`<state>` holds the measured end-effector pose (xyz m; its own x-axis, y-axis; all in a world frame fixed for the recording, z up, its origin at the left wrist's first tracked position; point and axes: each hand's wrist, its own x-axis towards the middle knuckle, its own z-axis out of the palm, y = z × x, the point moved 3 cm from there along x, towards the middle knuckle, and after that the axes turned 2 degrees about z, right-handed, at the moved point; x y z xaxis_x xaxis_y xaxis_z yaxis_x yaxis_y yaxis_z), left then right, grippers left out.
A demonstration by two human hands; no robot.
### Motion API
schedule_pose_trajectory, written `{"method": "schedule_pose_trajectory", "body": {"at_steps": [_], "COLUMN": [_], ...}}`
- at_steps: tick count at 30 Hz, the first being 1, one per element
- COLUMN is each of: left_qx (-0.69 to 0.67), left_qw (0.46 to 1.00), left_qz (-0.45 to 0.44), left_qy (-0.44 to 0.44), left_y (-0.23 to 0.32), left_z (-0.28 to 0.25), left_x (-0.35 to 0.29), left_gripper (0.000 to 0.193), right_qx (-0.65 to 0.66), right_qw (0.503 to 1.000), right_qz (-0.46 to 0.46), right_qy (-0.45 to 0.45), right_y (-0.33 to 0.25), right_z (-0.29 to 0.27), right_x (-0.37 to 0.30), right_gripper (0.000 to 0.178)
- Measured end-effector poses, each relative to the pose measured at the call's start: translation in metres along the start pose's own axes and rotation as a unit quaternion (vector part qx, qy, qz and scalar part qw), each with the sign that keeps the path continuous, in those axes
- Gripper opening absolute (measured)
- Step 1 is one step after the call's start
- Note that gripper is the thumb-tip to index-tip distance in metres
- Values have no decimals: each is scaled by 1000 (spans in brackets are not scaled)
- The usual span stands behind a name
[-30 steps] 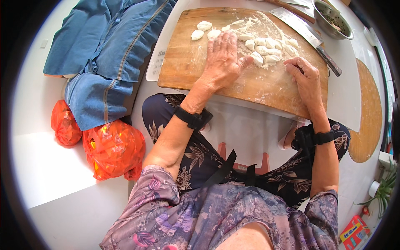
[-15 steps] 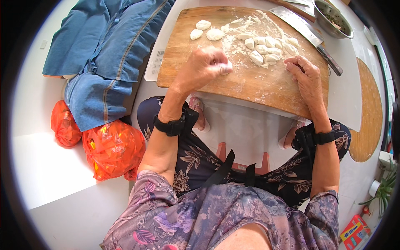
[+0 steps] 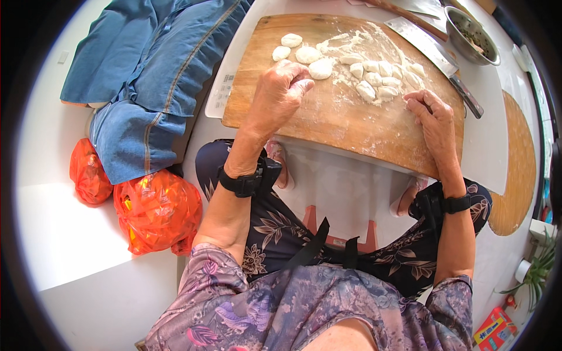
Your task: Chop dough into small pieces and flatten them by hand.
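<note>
My left hand (image 3: 281,93) hovers over the left part of a floured wooden board (image 3: 351,126), thumb and forefinger slightly apart and nothing between them. Just beyond its fingertips lies a round flattened piece of dough (image 3: 321,68), beside another dough disc (image 3: 308,55) and smaller lumps of dough (image 3: 281,53). My right hand (image 3: 432,120) rests at the board's right side with loosely bent fingers, no object visible in it. Its fingertips are close to a cluster of small cut dough pieces (image 3: 387,92), dusted with flour.
A cleaver (image 3: 424,50) lies along the board's right edge, its dark handle towards me. Behind it are a wooden rolling pin (image 3: 410,17) and a metal bowl of chopped filling (image 3: 472,35). Red plastic bags (image 3: 157,210) and blue denim cloth (image 3: 140,140) are at left.
My left hand has drawn back to the left and let go of a piece of dough, which now lies on the board beside the other discs. My right hand has barely moved.
</note>
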<state>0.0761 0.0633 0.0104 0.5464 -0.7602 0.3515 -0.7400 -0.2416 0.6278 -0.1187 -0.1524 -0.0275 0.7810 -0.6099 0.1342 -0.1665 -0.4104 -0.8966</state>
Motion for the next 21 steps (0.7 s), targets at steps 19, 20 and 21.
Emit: {"method": "schedule_pose_trajectory", "body": {"at_steps": [19, 20, 21], "left_qx": [261, 240, 238], "left_qw": [949, 955, 955], "left_qz": [165, 162, 164], "left_qy": [-73, -68, -68], "left_y": [-10, -10, -8], "left_z": [49, 48, 47], "left_x": [-3, -2, -1], "left_gripper": [63, 61, 61], "right_qx": [14, 16, 17], "right_qw": [1000, 1000, 1000], "right_qz": [-14, -21, -26], "right_qy": [3, 3, 3], "right_y": [0, -1, -1], "right_z": [2, 3, 2], "right_x": [0, 0, 0], "right_gripper": [13, 13, 13]}}
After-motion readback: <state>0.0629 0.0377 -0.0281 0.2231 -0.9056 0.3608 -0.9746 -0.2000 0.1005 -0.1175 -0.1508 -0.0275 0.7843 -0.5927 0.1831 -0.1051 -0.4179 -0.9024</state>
